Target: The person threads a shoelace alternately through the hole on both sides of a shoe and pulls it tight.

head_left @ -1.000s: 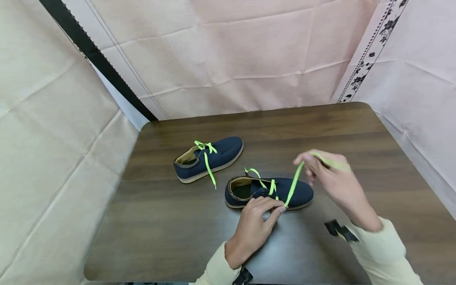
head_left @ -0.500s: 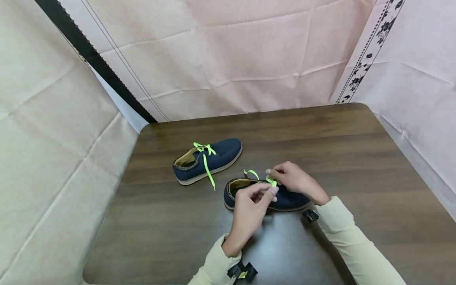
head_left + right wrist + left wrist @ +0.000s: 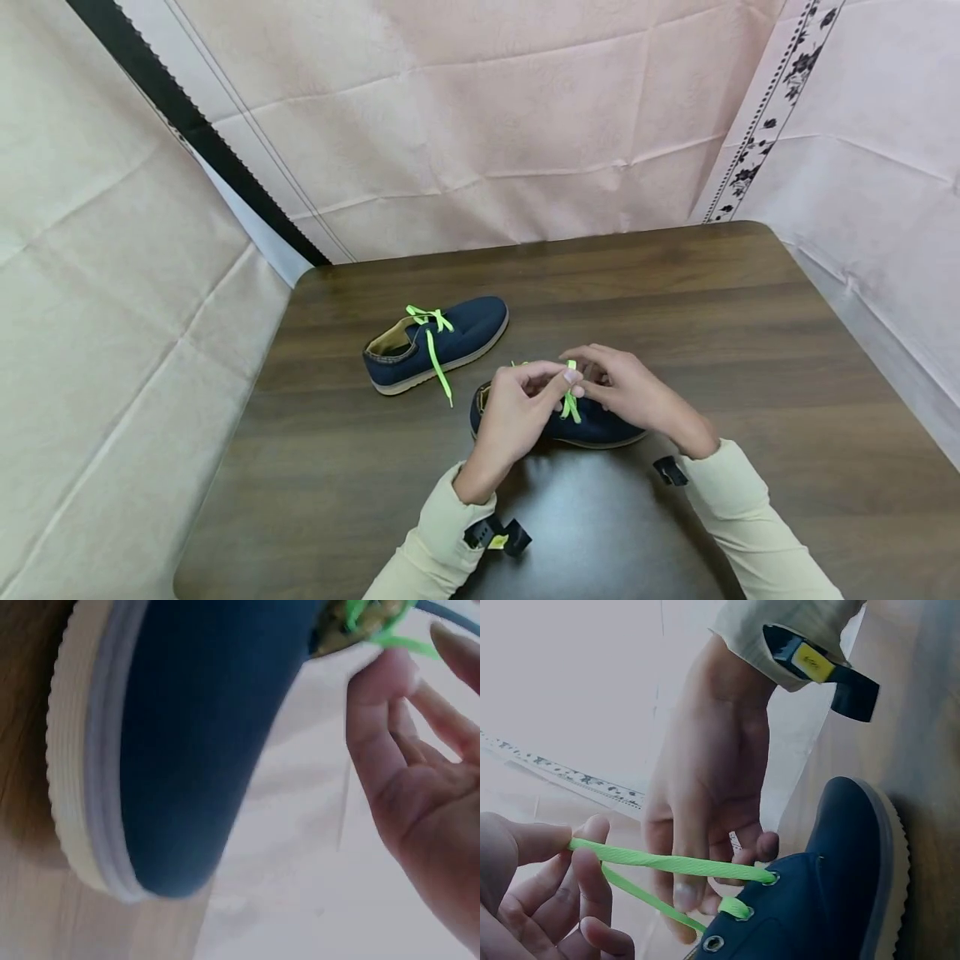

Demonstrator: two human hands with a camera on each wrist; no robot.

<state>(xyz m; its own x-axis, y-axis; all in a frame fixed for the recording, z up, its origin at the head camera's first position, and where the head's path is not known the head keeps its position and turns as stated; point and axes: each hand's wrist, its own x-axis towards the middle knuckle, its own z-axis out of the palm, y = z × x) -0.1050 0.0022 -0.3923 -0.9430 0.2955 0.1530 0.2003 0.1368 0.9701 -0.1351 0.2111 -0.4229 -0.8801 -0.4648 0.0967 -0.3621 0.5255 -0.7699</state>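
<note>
A dark blue shoe (image 3: 600,425) with neon green laces lies near the middle of the table, partly covered by both hands. My left hand (image 3: 517,408) pinches a green lace (image 3: 667,862) between thumb and fingertips, drawing it up from the eyelets in a taut loop. My right hand (image 3: 637,392) reaches in from the other side, its fingers loosely bent beside the lace. In the right wrist view, a gap shows between its thumb (image 3: 456,656) and forefinger, with the lace passing close to the fingertips.
A second dark blue shoe (image 3: 472,329), also green-laced, lies farther back to the left, one lace end trailing over its side. The brown wooden table (image 3: 337,483) has pale cloth (image 3: 487,125) hanging behind and beside it.
My right hand has come in leftward from the toe side to the laces, no longer holding the long lace end. My left hand has risen from the shoe's near side to above the lacing.
</note>
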